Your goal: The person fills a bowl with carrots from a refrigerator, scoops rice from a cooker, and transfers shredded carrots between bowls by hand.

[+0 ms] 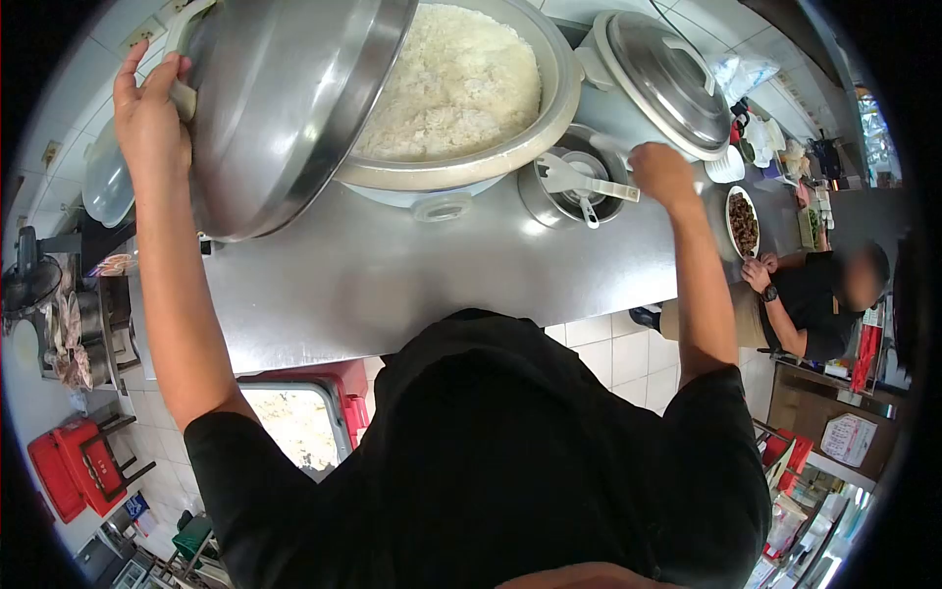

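My left hand (152, 108) grips the handle at the side of a large domed metal lid (285, 108), which is tilted up at the left. Beside the lid, a big round rice cooker (451, 175) stands uncovered, full of white cooked rice (446, 83). My right hand (665, 175) is closed around a white utensil (610, 145), whose ends show on both sides of my fist; its full shape is hidden. Just left of that hand is a metal pot (549, 208) with a pale paddle (589, 183) and another white-handled utensil resting across it.
A second cooker with a closed metal lid (662, 74) stands at the back right. Along the steel counter (422, 285) lies an oval dish of dark food (742, 222), with another person (819, 294) reaching to it. Below the counter is a red-framed bin (343, 393).
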A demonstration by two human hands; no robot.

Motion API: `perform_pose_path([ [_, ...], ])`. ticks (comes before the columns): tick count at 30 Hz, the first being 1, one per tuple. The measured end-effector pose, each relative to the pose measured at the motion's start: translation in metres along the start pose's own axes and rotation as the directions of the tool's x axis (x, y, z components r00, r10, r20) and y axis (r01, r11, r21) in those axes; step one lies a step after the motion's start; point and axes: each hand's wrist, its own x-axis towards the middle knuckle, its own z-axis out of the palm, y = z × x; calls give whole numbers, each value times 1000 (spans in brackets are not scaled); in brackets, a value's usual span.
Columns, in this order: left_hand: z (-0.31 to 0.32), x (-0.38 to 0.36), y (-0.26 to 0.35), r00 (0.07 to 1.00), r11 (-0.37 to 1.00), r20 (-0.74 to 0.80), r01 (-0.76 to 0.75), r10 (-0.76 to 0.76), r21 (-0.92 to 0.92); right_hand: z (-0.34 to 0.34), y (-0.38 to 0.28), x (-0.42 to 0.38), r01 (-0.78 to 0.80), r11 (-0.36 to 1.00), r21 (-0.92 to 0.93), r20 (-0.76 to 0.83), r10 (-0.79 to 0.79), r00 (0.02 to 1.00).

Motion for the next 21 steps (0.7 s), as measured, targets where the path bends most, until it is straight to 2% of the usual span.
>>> perform_pose_path([
  [2,7,3,-5,1000,1000,-5,16,-16,5,52,4,19,2,999,-49,113,3,994],
  [5,12,2,-3,1000,999,-8,11,-11,39,24,-34,3,100,987,127,-195,-74,978],
  [6,9,5,-6,1000,999,4,2,-2,34,7,-49,-2,162,940,300,-399,-31,916],
  [8,5,5,-7,1000,999,10,16,-17,48,-40,-83,-11,399,753,524,-538,-70,840],
  [10,11,6,-4,999,998,-6,32,-32,56,-65,-118,0,572,643,508,-515,-306,801],
  [12,15,5,-5,999,997,-6,32,-32,71,-68,-157,21,630,651,424,-381,-503,776],
  [14,18,5,-3,999,996,-4,32,-32,83,-50,-187,49,689,544,479,-273,-654,706],
  [17,14,3,2,999,993,-6,34,-34,110,-43,-206,66,721,563,404,-101,-756,647],
  [21,2,1,0,1000,995,-7,22,-22,100,-36,-193,82,711,601,364,-80,-741,667],
])
